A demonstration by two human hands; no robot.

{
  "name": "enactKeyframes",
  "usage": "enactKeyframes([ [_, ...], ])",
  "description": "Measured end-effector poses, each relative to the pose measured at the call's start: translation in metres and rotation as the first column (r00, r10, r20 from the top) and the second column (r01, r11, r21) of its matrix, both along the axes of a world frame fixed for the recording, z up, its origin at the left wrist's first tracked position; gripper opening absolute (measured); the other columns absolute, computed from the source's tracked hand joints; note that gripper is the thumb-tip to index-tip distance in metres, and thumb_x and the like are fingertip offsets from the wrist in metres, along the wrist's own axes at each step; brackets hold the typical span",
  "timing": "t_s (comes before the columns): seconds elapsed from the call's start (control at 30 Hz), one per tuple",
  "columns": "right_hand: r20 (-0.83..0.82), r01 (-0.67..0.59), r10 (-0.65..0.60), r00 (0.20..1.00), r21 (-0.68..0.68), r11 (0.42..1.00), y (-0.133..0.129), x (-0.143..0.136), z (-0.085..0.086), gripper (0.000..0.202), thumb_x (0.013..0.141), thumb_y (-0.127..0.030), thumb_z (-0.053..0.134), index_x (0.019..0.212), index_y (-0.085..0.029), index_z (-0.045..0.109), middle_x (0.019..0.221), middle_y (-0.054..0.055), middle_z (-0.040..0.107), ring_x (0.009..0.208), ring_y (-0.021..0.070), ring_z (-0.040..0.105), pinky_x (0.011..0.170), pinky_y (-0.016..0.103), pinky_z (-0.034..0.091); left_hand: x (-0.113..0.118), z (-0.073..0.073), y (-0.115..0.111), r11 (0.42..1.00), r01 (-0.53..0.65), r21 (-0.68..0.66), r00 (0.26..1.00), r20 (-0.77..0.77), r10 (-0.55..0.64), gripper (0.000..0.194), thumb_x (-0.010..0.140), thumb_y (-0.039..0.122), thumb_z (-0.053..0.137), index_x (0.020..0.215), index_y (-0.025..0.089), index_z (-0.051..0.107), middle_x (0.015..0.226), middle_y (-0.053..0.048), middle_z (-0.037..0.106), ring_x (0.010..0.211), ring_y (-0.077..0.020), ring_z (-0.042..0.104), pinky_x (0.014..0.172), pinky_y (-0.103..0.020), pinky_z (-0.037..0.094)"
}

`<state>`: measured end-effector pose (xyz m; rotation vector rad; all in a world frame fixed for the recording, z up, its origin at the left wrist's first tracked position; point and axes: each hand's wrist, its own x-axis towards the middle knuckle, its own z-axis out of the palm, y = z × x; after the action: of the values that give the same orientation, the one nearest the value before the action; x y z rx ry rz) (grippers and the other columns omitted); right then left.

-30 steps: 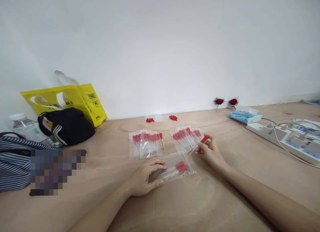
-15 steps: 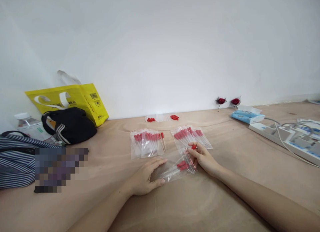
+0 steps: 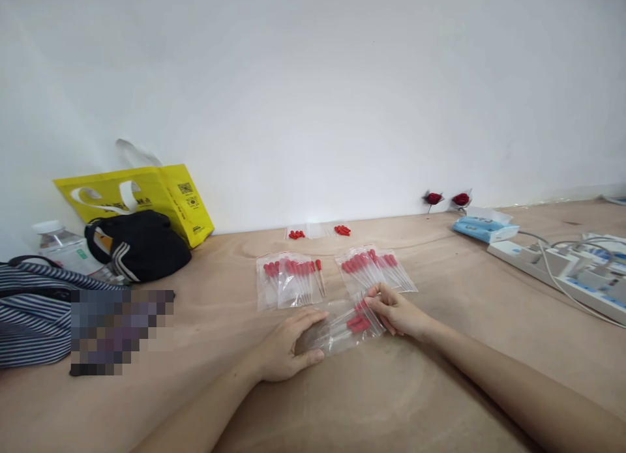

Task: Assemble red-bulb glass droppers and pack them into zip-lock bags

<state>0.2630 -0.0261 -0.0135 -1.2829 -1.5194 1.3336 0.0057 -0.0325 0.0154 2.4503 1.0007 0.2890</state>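
Note:
A clear zip bag (image 3: 337, 339) lies on the table between my hands, with several red-bulbed droppers (image 3: 358, 323) inside, their bulbs toward the right. My left hand (image 3: 288, 349) rests at the bag's left end, thumb and fingers spread around it. At the bag's right end, my right hand (image 3: 394, 309) has its fingers pinched together at the opening; what they grip is too small to tell. Beyond are filled bags of droppers, one group (image 3: 293, 280) on the left and another (image 3: 374, 267) on the right.
Two more bags with red bulbs (image 3: 296, 234) (image 3: 342, 230) lie by the wall. A yellow bag (image 3: 171, 199), a black pouch (image 3: 151, 244), a bottle (image 3: 61, 248) and striped cloth (image 3: 34, 322) sit left. Tissues (image 3: 484, 228) and a power strip (image 3: 562, 270) are right.
The dropper bulb that was at my right fingertips above the bag is now down inside it. My right hand has shifted slightly and closed at the bag's opening; my left hand has stayed put.

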Motion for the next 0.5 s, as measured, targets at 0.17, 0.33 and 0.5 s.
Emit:
enactKeyframes([
  [0.17,-0.001,0.060,-0.060,0.998,0.025,0.998,0.002,-0.006,-0.003,0.034,0.067,-0.051,0.055,0.070,-0.019,0.043,0.037,-0.011,0.038,0.025,0.0043,0.028,0.028,0.017,0.014,0.000,-0.002,0.000,1.000,0.020,0.014,0.999,0.042,-0.021,0.050,0.077,0.034,0.054,0.124,0.025,0.041,0.130,-0.006,0.043,0.121,-0.0256,0.035,0.100,-0.044,0.027],
  [0.33,0.032,-0.061,0.057,0.998,0.125,0.990,0.000,-0.006,-0.005,0.043,0.067,-0.051,0.056,0.045,-0.017,0.041,0.037,-0.008,0.035,0.034,0.0036,0.027,0.036,0.018,0.019,0.001,-0.002,0.000,0.998,0.058,0.012,0.997,0.059,-0.058,0.044,0.077,0.032,0.055,0.119,0.024,0.048,0.130,-0.007,0.042,0.119,-0.0244,0.037,0.099,-0.043,0.030],
  [0.5,0.113,-0.049,0.034,0.993,0.127,0.991,0.008,0.006,-0.006,0.043,0.071,-0.049,0.050,0.044,-0.017,0.042,0.037,-0.007,0.033,0.034,0.0048,0.026,0.038,0.020,0.019,0.002,0.001,0.001,0.997,0.072,0.017,0.996,0.047,-0.073,0.042,0.077,0.032,0.054,0.118,0.024,0.050,0.128,-0.007,0.044,0.118,-0.0243,0.039,0.098,-0.042,0.031],
])
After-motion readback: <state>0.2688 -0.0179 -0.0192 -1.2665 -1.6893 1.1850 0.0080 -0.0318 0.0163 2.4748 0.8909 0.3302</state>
